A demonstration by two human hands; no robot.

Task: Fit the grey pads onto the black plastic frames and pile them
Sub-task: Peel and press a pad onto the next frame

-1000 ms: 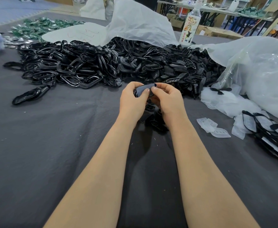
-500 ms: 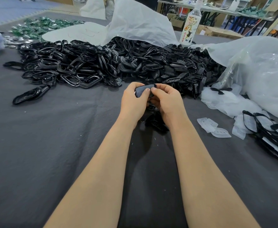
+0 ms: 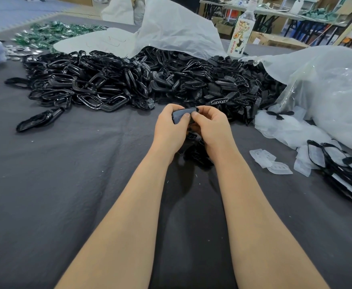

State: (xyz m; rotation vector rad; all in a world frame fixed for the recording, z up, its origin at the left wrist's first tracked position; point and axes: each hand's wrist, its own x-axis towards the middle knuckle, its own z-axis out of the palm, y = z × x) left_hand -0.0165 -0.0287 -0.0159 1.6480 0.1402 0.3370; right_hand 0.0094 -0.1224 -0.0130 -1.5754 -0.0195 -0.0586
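My left hand (image 3: 168, 130) and my right hand (image 3: 210, 128) hold one black plastic frame (image 3: 189, 111) between them above the table's middle. A grey pad (image 3: 179, 116) lies in the frame, and both thumbs press on it. Below my hands sits a small heap of black parts (image 3: 196, 155), partly hidden by my wrists. A big heap of loose black frames (image 3: 129, 80) stretches across the far side of the table. Pale loose pads (image 3: 271, 161) lie to the right. At the right edge lies a pile of frames with pads fitted (image 3: 342, 165).
Dark grey cloth (image 3: 66, 184) covers the table. Clear plastic bags (image 3: 327, 84) bulge at the right and back. A labelled bottle (image 3: 240, 36) stands behind the black heap. Green and silver small parts (image 3: 45, 36) lie at the far left.
My hands have stayed in place. The frame with its pad has turned slightly between my fingers, and my thumbs have shifted on the pad.
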